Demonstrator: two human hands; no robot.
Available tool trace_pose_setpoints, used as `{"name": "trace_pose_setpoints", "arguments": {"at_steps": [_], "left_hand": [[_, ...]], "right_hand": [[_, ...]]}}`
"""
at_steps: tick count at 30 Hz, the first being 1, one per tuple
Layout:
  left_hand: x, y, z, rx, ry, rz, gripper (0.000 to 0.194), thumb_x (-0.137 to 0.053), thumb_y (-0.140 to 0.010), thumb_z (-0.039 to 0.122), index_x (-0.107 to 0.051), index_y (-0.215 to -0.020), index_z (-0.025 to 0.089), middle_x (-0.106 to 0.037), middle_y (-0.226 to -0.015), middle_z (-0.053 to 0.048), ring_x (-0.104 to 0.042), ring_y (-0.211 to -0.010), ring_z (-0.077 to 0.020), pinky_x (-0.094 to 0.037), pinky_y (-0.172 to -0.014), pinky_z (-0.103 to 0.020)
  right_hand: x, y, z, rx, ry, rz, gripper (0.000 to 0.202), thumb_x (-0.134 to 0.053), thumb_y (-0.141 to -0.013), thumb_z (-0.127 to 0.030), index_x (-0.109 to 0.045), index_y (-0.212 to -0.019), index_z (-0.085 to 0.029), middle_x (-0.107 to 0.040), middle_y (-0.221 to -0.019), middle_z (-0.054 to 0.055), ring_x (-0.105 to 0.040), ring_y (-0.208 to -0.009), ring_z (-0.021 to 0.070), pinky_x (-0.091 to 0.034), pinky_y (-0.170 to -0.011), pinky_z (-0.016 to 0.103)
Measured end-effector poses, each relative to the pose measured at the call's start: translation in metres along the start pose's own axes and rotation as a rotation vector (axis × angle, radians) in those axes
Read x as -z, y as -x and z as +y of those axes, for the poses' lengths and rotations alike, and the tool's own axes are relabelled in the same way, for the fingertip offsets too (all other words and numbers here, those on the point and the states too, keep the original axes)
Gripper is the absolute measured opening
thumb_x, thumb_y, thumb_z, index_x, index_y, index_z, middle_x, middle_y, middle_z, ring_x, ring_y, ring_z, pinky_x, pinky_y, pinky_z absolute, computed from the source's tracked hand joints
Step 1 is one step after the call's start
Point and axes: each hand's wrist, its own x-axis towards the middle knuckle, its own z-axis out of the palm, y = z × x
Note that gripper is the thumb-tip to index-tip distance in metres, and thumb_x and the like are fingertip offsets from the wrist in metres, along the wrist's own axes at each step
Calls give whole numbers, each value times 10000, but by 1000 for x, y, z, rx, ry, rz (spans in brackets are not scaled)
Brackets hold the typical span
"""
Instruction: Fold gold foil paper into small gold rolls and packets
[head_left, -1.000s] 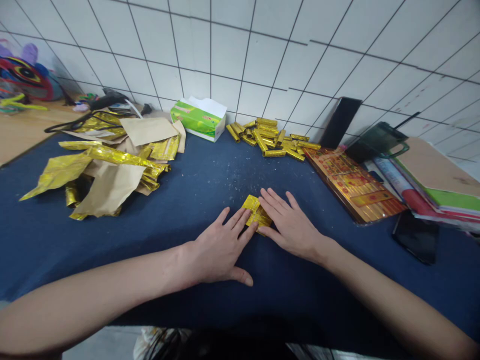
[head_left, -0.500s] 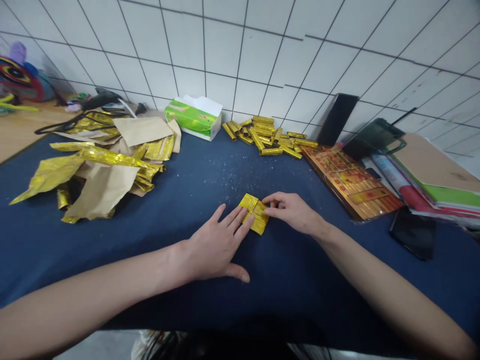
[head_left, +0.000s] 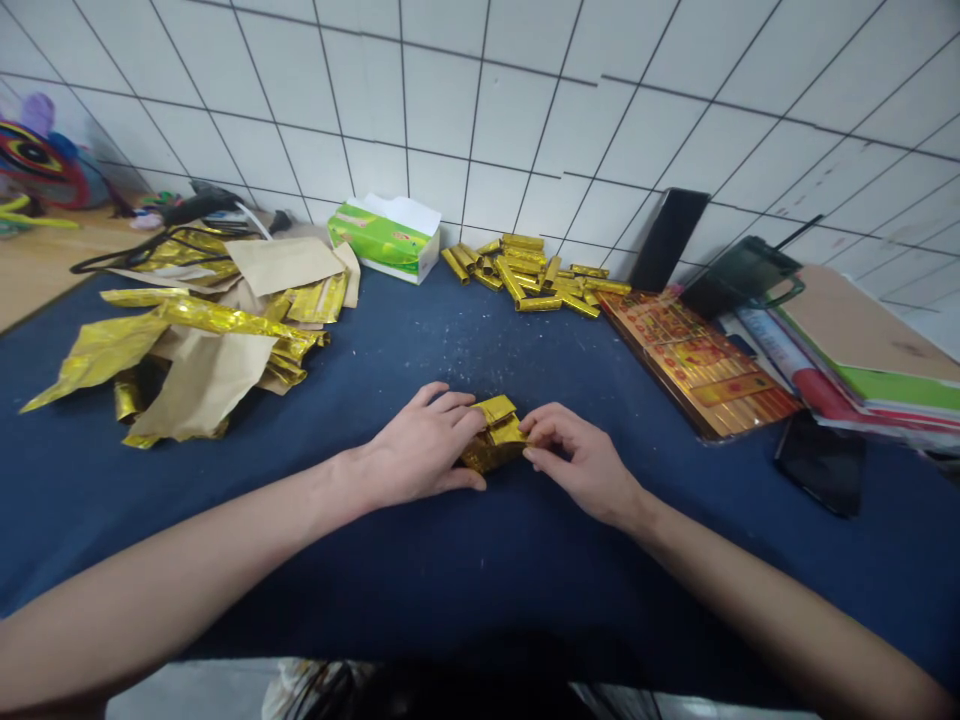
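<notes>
Gold paper [head_left: 502,432] now raised, previously flat

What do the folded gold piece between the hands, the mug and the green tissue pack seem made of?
Folded gold piece: probably metallic-coated paper; it is shiny, with sharp creases. Mug: smooth glass or clear plastic, the look leaves it open; dark greenish and see-through. Green tissue pack: likely smooth printed card or plastic film, with flat sides.

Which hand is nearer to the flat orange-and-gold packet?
Right. The right hand is left of the packet, at the right edge of the folded gold paper; the left hand is farther left, at its left side.
</notes>
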Motion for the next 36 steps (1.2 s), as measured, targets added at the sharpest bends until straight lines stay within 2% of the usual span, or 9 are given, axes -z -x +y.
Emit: {"name": "trace_pose_setpoints", "arguments": {"at_steps": [3,5,8,13,20,27,32,36], "left_hand": [[2,1,2,-21,-55,58,243,-553,-798,358,-534,-924,150,-556,-1109,-104,-450,-1091,-252,-340,-890,-389],[3,1,4,-11,-110,77,111,-497,-830,255,-542,-861,159,-569,-971,-83,-489,-937,-227,-375,-768,-352],[3,2,7,-22,-163,55,118,-436,-841,161,-543,-791,161,-543,-803,-56,-468,-754,-187,-353,-646,-312],[-1,2,8,-74,-113,-37,142,-436,-829,122,-567,-784,152,-544,-783,-57,-459,-743,-178,-361,-649,-302],[-2,3,7,-110,7,-116,180,-408,-831,88,-581,-859,132,-578,-881,-68,-493,-814,-170,-419,-755,-298],[-7,3,6,-100,63,-44,206,-383,-826,66,-575,-806,137,-574,-832,-57,-495,-770,-156,-435,-745,-289],[-7,2,6,-48,160,4,199,-392,-821,54,-577,-820,129,-587,-779,-40,-503,-723,-145,-446,-720,-273],[-7,0,5,72,301,15,160,-441,-824,89,-593,-844,134,-611,-776,-37,-545,-766,-147,-458,-721,-269]], "right_hand": [[-3,6,5,149,87,42,51,-509,-790,-166,-534,-754,-192,-576,-973,67,-580,-837,155,-490,-717,304],[-4,8,8,248,187,39,80,-492,-797,-131,-550,-784,-185,-585,-967,73,-582,-872,157,-488,-757,303],[-5,8,10,345,342,-2,130,-481,-802,-116,-591,-846,-169,-593,-932,77,-580,-829,149,-498,-727,288],[-6,8,11,419,501,-22,207,-455,-821,-144,-637,-915,-175,-605,-856,72,-561,-775,163,-498,-666,306],[-8,7,8,460,598,-111,253,-444,-811,-117,-646,-953,-170,-632,-879,76,-534,-785,184,-485,-686,339],[-8,6,8,496,513,-104,231,-438,-815,-85,-642,-917,-130,-642,-860,91,-538,-768,176,-487,-687,332],[-12,7,9,407,398,-44,185,-495,-828,-148,-624,-958,-173,-663,-849,53,-563,-781,171,-482,-723,346],[-15,7,7,282,283,34,146,-515,-821,-155,-642,-887,-187,-666,-822,36,-567,-757,157,-482,-712,326]]}}
